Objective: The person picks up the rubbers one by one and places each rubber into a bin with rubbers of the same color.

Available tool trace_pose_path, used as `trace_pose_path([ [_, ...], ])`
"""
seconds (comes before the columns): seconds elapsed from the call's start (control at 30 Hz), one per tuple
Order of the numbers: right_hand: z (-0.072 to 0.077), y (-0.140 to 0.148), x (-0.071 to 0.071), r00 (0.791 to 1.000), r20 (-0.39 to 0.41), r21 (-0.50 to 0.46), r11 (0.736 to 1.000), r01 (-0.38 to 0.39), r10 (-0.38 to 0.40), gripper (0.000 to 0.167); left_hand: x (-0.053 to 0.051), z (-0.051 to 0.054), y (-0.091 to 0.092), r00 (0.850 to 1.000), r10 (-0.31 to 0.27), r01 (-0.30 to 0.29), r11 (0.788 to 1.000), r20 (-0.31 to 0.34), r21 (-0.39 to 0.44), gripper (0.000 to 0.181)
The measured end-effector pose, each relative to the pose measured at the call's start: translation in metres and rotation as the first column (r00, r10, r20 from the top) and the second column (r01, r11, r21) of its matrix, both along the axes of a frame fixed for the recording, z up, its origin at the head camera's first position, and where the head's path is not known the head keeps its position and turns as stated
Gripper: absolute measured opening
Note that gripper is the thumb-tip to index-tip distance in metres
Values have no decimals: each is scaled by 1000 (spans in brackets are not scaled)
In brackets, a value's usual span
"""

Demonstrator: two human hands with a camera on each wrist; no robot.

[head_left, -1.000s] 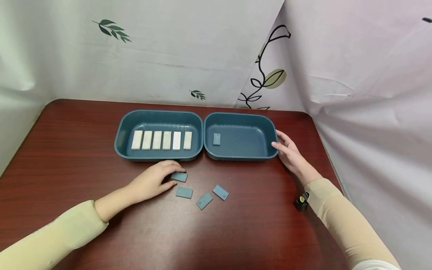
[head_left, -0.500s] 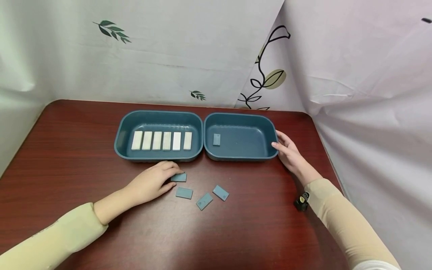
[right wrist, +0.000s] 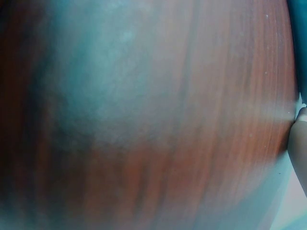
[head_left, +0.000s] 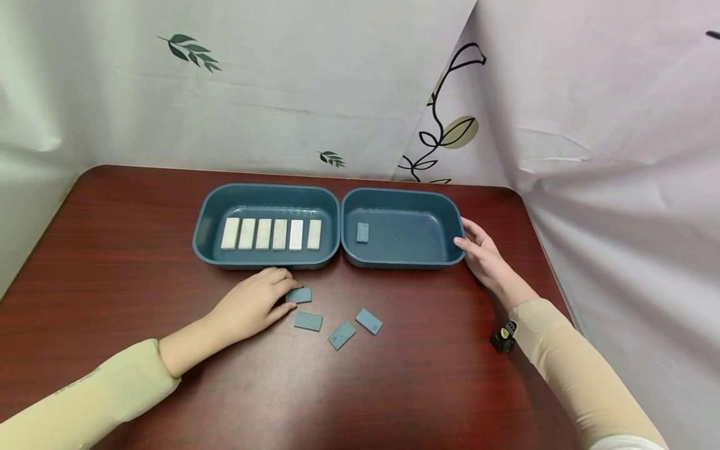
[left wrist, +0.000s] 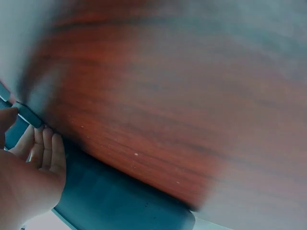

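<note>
While a pale, wrinkled cloth (head_left: 270, 106) fills the whole background, its printed sprigs cut off at the far edge, we have a dark red table (head_left: 439, 381) below, running out of frame at the bottom and blurred in both wrist views. Two sleeves reach in: the left sleeve (head_left: 107, 384) cut by the frame's left edge, the right sleeve (head_left: 574, 362) by the bottom. Two blue bins next, side by side: the left bin (head_left: 267, 195) and the right bin (head_left: 402, 199). And look, the right hand (head_left: 485, 253) has hold of the right bin's end, thumb over the rim, the other fingers partly hidden behind the wall; the right wrist view catches only a sliver of it. The left hand (head_left: 260, 302) is down before the left bin, fingertips at one tile (head_left: 300, 295) and covering its end, thumb close by; whether that's a pinch, I can't tell! A small black device (head_left: 503, 337) sits by the right cuff, its details unclear. Six whitish blocks (head_left: 263, 234) stand in a row inside the left bin. Smaller yet, five blue-grey tiles: one inside the right bin (head_left: 362, 232), that one at the left fingertips, and three more (head_left: 341, 335) close by on the wood.
</note>
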State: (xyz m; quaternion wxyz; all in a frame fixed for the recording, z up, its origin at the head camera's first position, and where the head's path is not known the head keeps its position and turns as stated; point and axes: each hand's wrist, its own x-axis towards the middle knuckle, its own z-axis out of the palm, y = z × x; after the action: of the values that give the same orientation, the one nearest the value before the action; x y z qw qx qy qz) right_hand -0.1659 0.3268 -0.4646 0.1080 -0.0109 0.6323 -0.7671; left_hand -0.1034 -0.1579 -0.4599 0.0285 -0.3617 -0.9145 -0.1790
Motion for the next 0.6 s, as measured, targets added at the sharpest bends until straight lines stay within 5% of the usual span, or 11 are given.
trace_pose_path([
  [0.6,1,0,1,1000,-6,-7,1000,-7,7,43,-2,3,-3,996,28,-33,998,87,56,30],
])
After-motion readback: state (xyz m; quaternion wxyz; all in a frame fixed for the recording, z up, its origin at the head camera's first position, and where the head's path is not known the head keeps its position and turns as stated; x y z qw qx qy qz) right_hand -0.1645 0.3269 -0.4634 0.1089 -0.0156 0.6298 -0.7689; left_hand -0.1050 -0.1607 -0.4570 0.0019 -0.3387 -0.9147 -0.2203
